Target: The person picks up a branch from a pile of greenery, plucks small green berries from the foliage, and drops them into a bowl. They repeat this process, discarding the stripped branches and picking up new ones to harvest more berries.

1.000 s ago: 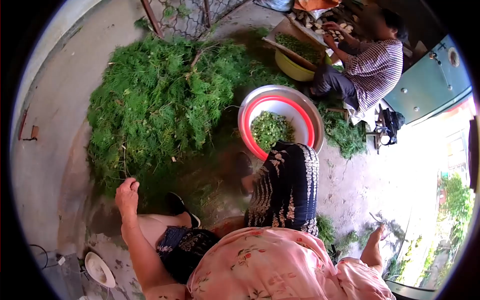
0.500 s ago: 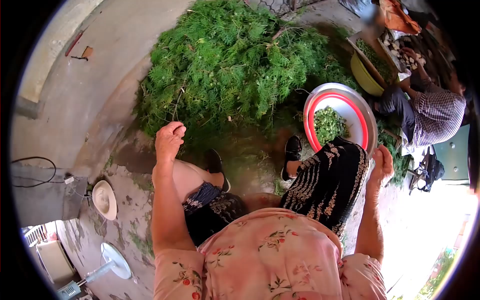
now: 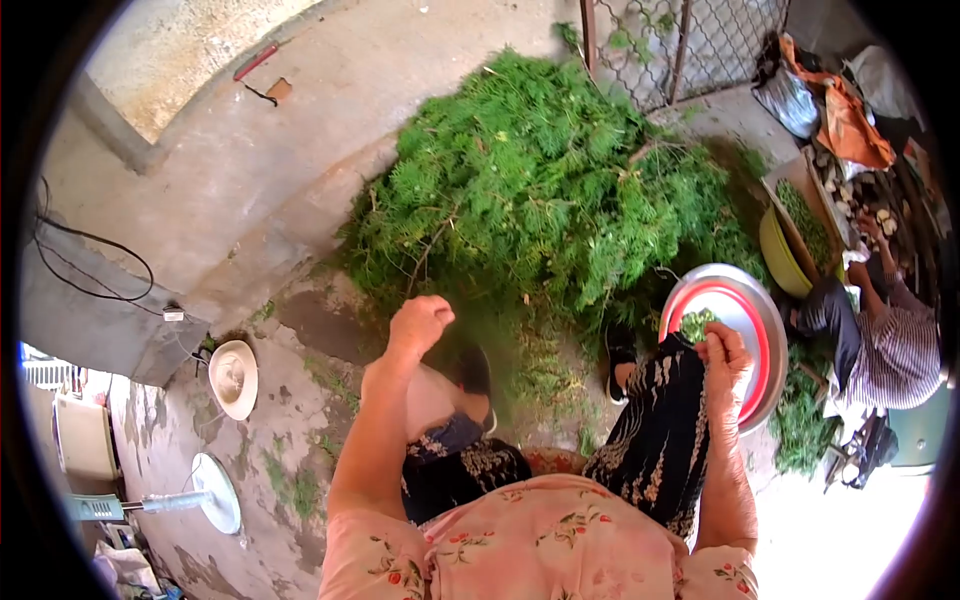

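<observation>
My left hand point(image 3: 418, 325) is closed above my left knee, near the lower left edge of a large heap of green leafy branches point(image 3: 540, 190); whatever its curled fingers hold is too small to make out. My right hand point(image 3: 727, 360) has its fingers pressed together at the dark patterned cloth over my right knee, and it covers part of a metal basin point(image 3: 768, 400). Inside that basin is a red-rimmed bowl point(image 3: 765, 345) with small green pieces point(image 3: 697, 323) in it. What my right fingers grip is unclear.
At the right a person in a striped top point(image 3: 895, 350) sits beside a yellow-green basin point(image 3: 778, 255) and a tray of green pieces point(image 3: 803, 215). A hat point(image 3: 233, 380) and a fan point(image 3: 216, 493) stand at the left. Wire fencing point(image 3: 640, 45) is behind the heap.
The whole view has shifted, so the heap and basin appear further right and lower. My right hand has moved inward from outside the basin to over its near edge. My left hand remains closed.
</observation>
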`<control>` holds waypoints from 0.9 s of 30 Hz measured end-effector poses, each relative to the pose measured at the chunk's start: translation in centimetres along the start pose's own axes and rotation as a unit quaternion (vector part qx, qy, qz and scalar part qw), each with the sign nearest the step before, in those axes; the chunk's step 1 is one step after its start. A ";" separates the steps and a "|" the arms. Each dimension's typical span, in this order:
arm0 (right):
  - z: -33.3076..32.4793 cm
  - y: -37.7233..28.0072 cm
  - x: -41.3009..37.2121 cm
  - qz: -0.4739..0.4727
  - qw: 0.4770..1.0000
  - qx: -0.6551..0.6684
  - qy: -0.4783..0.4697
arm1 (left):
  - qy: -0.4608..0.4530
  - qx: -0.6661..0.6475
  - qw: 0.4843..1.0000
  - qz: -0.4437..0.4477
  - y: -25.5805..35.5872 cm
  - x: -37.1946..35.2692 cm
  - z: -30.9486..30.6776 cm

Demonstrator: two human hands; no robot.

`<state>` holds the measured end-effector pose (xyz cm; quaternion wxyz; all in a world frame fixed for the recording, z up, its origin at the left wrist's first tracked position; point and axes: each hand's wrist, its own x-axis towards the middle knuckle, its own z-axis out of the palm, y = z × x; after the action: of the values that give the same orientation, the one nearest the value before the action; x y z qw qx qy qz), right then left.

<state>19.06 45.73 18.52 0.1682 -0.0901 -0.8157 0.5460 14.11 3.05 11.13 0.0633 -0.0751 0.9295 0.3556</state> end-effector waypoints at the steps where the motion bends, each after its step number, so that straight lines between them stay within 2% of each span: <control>1: 1.0 -0.2 0.6 -0.003 0.999 0.011 -0.032 | -0.001 0.014 1.000 0.007 -0.1 0.9 -0.1; 3: 2.9 -0.5 1.8 -0.011 0.994 -0.002 -0.105 | -0.009 0.043 0.999 0.019 -0.3 2.7 -0.2; 6: 6.0 -0.4 2.6 -0.036 0.981 0.001 -0.189 | -0.002 0.015 1.000 -0.022 0.7 6.6 -0.9; 7: 6.7 -0.1 2.6 -0.055 0.977 -0.025 -0.206 | 0.007 -0.035 0.998 -0.061 1.3 7.9 -1.2; 8: 7.3 0.1 2.6 -0.075 0.971 -0.052 -0.222 | 0.036 -0.112 0.992 -0.056 -0.7 10.4 -0.4; 10: 7.7 -0.5 2.4 -0.140 0.960 -0.084 -0.229 | 0.035 -0.155 0.982 -0.099 -1.5 13.6 -0.4; 11: 7.8 -1.5 2.4 -0.149 0.959 -0.090 -0.223 | 0.053 -0.216 0.968 -0.116 -1.5 14.6 -0.2; 13: 7.7 -1.8 2.4 -0.122 0.963 -0.095 -0.223 | 0.088 -0.339 0.925 -0.146 -1.4 16.3 0.7; 16: 7.8 -2.4 2.7 -0.104 0.963 -0.102 -0.226 | 0.131 -0.295 0.936 -0.141 -5.3 20.1 4.4; 17: 7.8 -2.6 2.8 -0.100 0.963 -0.104 -0.227 | 0.086 -0.386 0.901 -0.179 -2.3 18.7 3.0; 20: 7.8 -3.5 3.4 -0.056 0.964 -0.107 -0.238 | 0.082 -0.493 0.840 -0.213 -3.7 20.7 3.6; 21: 7.8 -3.5 3.4 -0.044 0.964 -0.112 -0.237 | 0.104 -0.522 0.821 -0.208 -4.2 21.5 4.0; 22: 7.9 -3.5 3.6 -0.040 0.964 -0.111 -0.239 | 0.138 -0.540 0.803 -0.212 -4.6 22.1 4.5; 25: 7.8 -3.4 3.8 -0.011 0.963 -0.106 -0.248 | 0.156 -0.576 0.768 -0.231 -5.6 23.2 5.3; 27: 7.7 -3.0 4.0 -0.025 0.962 -0.112 -0.249 | 0.151 -0.572 0.764 -0.257 -5.8 23.5 5.9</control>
<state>12.57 39.23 19.30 -0.0377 0.0506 -0.8896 0.4523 -7.52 0.50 -1.04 -0.0437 -0.3866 0.4975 0.7754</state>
